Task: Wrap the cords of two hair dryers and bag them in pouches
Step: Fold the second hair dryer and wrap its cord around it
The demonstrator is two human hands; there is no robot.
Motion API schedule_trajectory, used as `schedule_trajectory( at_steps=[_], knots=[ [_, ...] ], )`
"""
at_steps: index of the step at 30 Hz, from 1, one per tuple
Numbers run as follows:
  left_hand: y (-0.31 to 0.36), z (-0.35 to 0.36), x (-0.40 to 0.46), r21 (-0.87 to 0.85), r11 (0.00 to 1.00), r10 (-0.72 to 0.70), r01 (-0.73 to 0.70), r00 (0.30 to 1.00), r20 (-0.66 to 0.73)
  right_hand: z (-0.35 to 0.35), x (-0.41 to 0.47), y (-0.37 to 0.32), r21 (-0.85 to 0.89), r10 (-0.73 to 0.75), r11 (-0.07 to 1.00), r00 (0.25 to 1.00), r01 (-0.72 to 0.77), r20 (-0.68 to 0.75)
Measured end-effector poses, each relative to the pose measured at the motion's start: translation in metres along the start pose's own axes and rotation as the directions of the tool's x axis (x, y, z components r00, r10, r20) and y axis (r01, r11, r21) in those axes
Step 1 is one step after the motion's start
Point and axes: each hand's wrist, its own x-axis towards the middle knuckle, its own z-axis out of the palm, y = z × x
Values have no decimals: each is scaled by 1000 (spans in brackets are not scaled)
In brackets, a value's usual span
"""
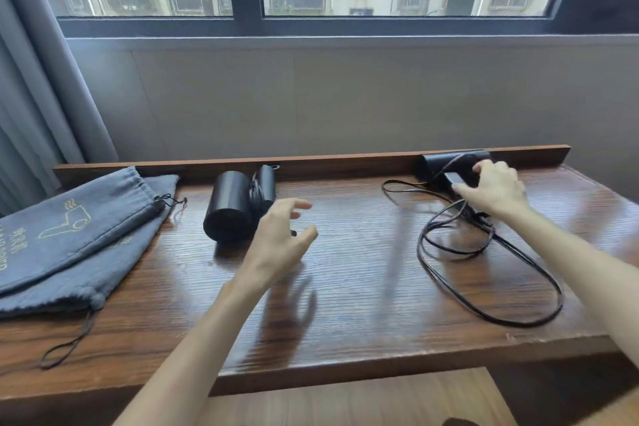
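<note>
While the right hand (494, 188) grasps the far hair dryer (446, 166) at two o'clock on the desk (345, 287), its cord (484, 270) lies loose; the left hand (280, 239) hovers unclenched beside the wrapped dryer (231, 207); pouches (79, 235) at nine o'clock.

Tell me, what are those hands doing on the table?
A person is tidying two black hair dryers. The right hand rests on the right hair dryer at the back of the wooden table; its loose cord sprawls in loops. The left hand hovers open in front of the left hair dryer, whose cord looks already wrapped. Two grey pouches lie at the left, with nothing bagged yet.
</note>
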Motion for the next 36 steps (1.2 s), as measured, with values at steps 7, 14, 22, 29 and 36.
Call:
schedule_trajectory(
  at_steps=[7, 14, 22, 29, 36],
  knots=[
    [20, 46, 3, -102, 987, -100, 121, 976, 195, 21, 7, 14, -155, 71, 987, 988, -49, 140],
    [31, 80, 10, -124, 981, -113, 151, 956, 271, 30, 23, -2, -164, 135, 981, 972, -104, 191],
    [29, 92, 29, -176, 966, -145, 191, 958, 248, 51, 39, 6, -51, 103, 994, 993, -99, 67],
    [25, 72, 48, -140, 972, -161, 189, 969, 189, 49, 18, 16, 92, -148, 986, 984, 139, 100],
    [22, 61, 49, -226, 943, -225, 243, 969, 102, 39, -23, 1, 202, -542, 840, 803, 504, 247]
  ],
)
